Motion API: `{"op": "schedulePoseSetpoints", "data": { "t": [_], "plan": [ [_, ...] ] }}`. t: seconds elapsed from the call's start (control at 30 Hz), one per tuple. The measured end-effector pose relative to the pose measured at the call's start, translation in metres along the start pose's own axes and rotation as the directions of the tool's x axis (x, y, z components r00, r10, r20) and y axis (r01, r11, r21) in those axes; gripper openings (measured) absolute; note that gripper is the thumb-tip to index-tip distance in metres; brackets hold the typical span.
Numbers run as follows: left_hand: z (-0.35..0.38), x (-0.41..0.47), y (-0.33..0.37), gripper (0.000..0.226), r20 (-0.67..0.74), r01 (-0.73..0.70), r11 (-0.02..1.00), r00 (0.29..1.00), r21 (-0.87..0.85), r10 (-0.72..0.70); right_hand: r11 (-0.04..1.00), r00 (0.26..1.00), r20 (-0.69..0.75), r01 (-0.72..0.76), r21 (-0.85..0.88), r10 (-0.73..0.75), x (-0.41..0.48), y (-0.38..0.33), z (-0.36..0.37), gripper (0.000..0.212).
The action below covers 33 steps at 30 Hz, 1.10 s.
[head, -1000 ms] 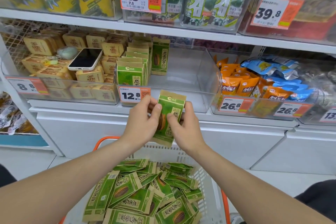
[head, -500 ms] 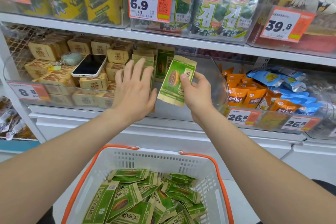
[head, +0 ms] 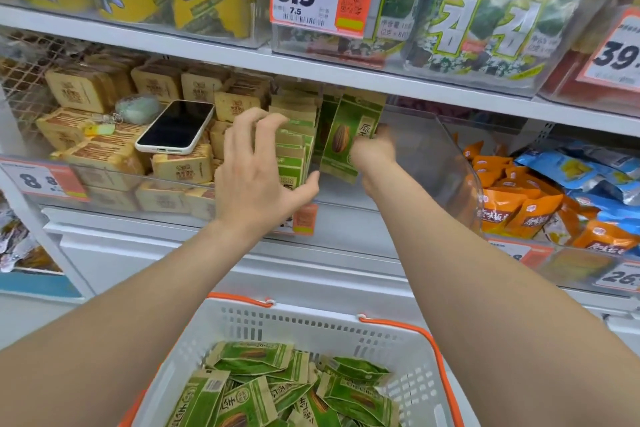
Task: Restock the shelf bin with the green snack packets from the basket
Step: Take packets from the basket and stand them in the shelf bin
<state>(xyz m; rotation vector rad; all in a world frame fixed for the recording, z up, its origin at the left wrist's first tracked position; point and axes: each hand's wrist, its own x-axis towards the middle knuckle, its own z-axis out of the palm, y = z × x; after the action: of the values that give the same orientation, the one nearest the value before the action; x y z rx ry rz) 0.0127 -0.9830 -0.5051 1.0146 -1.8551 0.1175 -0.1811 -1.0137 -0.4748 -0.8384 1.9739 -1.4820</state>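
My right hand [head: 372,152] reaches into the clear shelf bin [head: 446,163] and holds one green snack packet [head: 341,139] upright, just right of the row of green packets [head: 294,152] standing in the bin. My left hand [head: 258,170] hovers in front of that row with fingers spread and relaxed, touching or nearly touching the front packets. Below, a white basket with orange handles [head: 311,326] holds several more green packets [head: 287,388] lying loose.
A phone [head: 175,126] lies on tan snack boxes [head: 104,149] in the bin to the left. Orange and blue packets [head: 540,198] fill the bin to the right. A shelf [head: 311,74] with seaweed packs hangs close above.
My right hand has carried the green packet deeper into the bin, beside the standing row. My left hand has shifted slightly right and its fingers have curled a little. The camera has moved closer.
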Motion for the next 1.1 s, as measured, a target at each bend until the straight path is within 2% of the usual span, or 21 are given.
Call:
{"op": "schedulePoseSetpoints", "data": {
  "t": [0.07, 0.13, 0.27, 0.3, 0.4, 0.43, 0.5, 0.57, 0.7, 0.77, 0.97, 1.1],
  "plan": [
    [0.004, -0.002, 0.001, 0.075, -0.015, 0.017, 1.0, 1.0, -0.024, -0.017, 0.994, 1.0, 0.019, 0.025, -0.109, -0.023, 0.012, -0.001, 0.012, 0.04],
    [0.006, -0.003, 0.0, 0.074, -0.017, 0.016, 1.0, 1.0, -0.014, -0.016, 0.98, 0.998, -0.021, 0.053, -0.19, -0.058, 0.021, -0.004, 0.017, 0.035],
    [0.008, -0.005, -0.001, 0.069, -0.014, 0.024, 1.0, 1.0, -0.016, -0.024, 0.968, 0.995, -0.069, 0.051, -0.245, -0.07, 0.031, -0.004, 0.026, 0.036],
    [0.009, -0.005, -0.001, 0.068, -0.012, 0.018, 1.0, 1.0, -0.011, -0.018, 0.964, 0.994, -0.088, 0.041, -0.264, -0.066, 0.033, -0.003, 0.028, 0.038],
    [0.01, -0.005, -0.002, 0.065, -0.012, 0.008, 1.0, 1.0, 0.005, -0.008, 0.956, 0.988, -0.151, -0.009, -0.292, -0.037, 0.036, 0.0, 0.028, 0.067],
    [0.01, -0.005, -0.002, 0.065, -0.011, 0.009, 1.0, 1.0, 0.009, -0.008, 0.956, 0.987, -0.152, 0.007, -0.293, -0.054, 0.037, 0.001, 0.027, 0.07],
    [0.01, -0.005, -0.002, 0.065, -0.009, 0.006, 1.0, 1.0, 0.015, -0.006, 0.95, 0.98, -0.147, 0.084, -0.3, -0.133, 0.037, 0.001, 0.026, 0.049],
    [0.01, -0.005, -0.002, 0.064, -0.005, 0.004, 1.0, 1.0, 0.019, -0.004, 0.922, 0.979, -0.079, 0.149, -0.356, -0.189, 0.036, 0.004, 0.027, 0.034],
    [0.01, -0.006, -0.001, 0.065, 0.005, 0.002, 1.0, 1.0, 0.018, -0.003, 0.844, 0.973, 0.161, 0.226, -0.486, -0.168, 0.031, 0.011, 0.03, 0.043],
    [0.009, -0.006, -0.001, 0.065, 0.008, 0.008, 1.0, 1.0, 0.021, -0.008, 0.812, 0.96, 0.233, 0.259, -0.523, -0.156, 0.028, 0.012, 0.029, 0.046],
    [0.009, -0.006, -0.001, 0.065, 0.018, 0.016, 0.999, 1.0, 0.028, -0.016, 0.754, 0.923, 0.377, 0.306, -0.582, -0.084, 0.017, 0.016, 0.026, 0.044],
    [0.009, -0.007, -0.001, 0.065, 0.019, 0.018, 0.999, 1.0, 0.027, -0.018, 0.783, 0.932, 0.345, 0.295, -0.548, -0.11, 0.016, 0.015, 0.027, 0.051]
  ]
}}
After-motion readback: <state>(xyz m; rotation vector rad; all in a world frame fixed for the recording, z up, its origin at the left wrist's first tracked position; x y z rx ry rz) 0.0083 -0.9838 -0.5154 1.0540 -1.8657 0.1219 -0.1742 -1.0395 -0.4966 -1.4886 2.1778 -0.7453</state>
